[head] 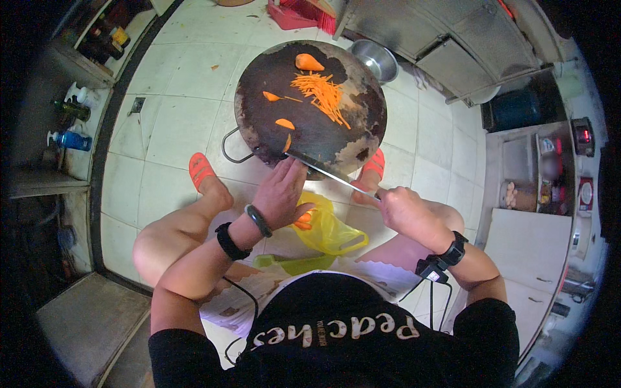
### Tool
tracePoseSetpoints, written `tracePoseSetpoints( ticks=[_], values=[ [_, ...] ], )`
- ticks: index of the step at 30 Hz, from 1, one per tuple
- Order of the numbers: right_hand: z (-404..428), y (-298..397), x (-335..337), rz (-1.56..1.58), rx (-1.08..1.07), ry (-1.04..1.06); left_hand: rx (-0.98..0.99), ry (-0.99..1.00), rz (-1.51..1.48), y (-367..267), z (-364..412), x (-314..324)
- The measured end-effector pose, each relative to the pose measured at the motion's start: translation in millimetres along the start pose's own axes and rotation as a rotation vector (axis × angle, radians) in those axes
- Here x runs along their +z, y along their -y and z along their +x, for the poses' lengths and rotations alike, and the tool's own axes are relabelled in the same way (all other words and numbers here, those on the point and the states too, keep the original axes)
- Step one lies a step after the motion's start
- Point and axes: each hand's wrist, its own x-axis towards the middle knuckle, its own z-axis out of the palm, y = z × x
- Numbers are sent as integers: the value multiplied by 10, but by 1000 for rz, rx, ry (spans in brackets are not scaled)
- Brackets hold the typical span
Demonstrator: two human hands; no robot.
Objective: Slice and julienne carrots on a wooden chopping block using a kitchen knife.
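My right hand (405, 212) is closed around the handle of a knife (335, 175), whose blade points up and left over the near edge of a round dark chopping board (262, 72). My left hand (280, 196) lies with its fingers together and extended beside the blade tip; whether it holds anything under the fingers cannot be seen. Just beyond the tip is a thin carrot piece (287, 143). Farther up lie a carrot slice (285, 124), a smaller carrot piece (271, 96), a heap of carrot shreds (322, 94) and a large carrot chunk (309, 62).
A yellow plastic bag (330, 228) with orange pieces lies between my legs. A wire handle (232, 150) sticks out at the board's left. Behind the board are a metal pot (373, 60) and a red dustpan (291, 14). Cabinets and shelves line both sides.
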Motion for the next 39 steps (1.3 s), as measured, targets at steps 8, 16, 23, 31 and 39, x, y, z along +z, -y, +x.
tracePoseSetpoints(
  ticks=[8, 16, 23, 31, 39],
  values=[
    [35, 51, 20, 151, 26, -83, 34, -73, -27, 33, -28, 26],
    [-43, 176, -148, 280, 48, -136, 62, -63, -20, 69, -41, 15],
    [-41, 143, -130, 173, 16, -100, 61, -72, 2, 53, -37, 0],
    [43, 137, -35, 71, -29, -50, 48, -30, 7, 40, -43, -17],
    [20, 224, -136, 83, -10, -65, 41, 2, 38, 28, -6, 8]
  ],
)
